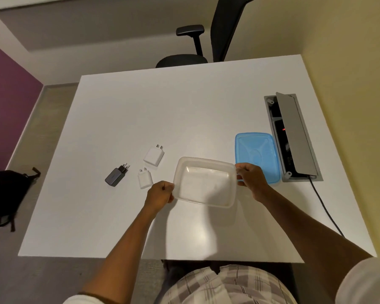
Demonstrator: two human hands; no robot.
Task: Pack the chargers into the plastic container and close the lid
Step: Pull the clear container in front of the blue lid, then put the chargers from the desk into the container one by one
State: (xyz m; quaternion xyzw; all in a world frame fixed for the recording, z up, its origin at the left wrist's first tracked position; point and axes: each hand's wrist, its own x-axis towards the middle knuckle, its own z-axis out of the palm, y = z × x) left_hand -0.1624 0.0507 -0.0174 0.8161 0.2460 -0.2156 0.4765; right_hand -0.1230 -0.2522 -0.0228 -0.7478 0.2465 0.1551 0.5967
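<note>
Head view: one clear container, empty, sat at table centre, left hand and right hand gripping its short rims. Three chargers lay at nine o'clock: larger white, smaller white, dark. One blue lid lay at three o'clock.

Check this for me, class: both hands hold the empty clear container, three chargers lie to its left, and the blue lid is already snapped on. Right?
Not quite. The head view shows the blue lid lying on the table, right of the clear container; the rest stands.
</note>
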